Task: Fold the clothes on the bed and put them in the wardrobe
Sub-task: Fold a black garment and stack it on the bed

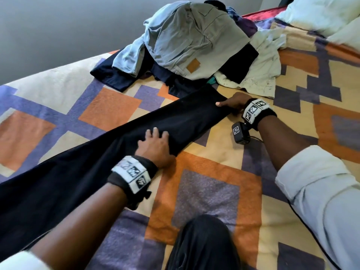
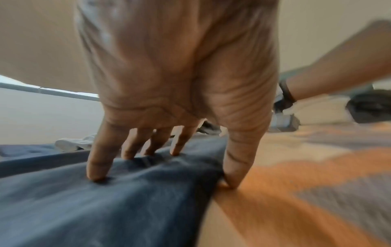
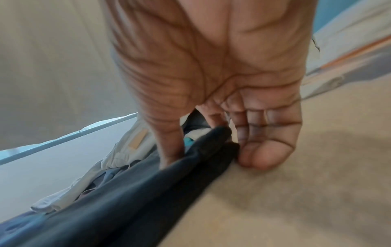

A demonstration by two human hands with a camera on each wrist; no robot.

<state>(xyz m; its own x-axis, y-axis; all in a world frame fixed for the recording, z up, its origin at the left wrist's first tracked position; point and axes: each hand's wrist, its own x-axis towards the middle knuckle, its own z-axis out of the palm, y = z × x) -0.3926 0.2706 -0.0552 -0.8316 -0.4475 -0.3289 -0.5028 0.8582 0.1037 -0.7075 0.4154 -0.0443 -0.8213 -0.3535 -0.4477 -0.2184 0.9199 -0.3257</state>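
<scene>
A long dark navy pair of trousers [image 1: 109,152] lies stretched diagonally across the patterned bedspread [image 1: 214,172]. My left hand [image 1: 155,145] presses down on its middle with spread, nearly straight fingers [image 2: 99,160], the thumb at the cloth's near edge. My right hand [image 1: 229,103] pinches the far end of the trousers [image 3: 207,150], thumb on top and curled fingers [image 3: 260,150] at the edge. Behind them is a heap of unfolded clothes topped by pale grey-blue jeans [image 1: 192,41] with a tan patch.
A cream shirt [image 1: 261,75] and dark garments [image 1: 116,75] spread around the heap. White pillows [image 1: 321,14] lie at the back right. A grey wall [image 1: 58,26] runs behind the bed. My dark-clad knee [image 1: 204,240] rests on the bedspread at the front.
</scene>
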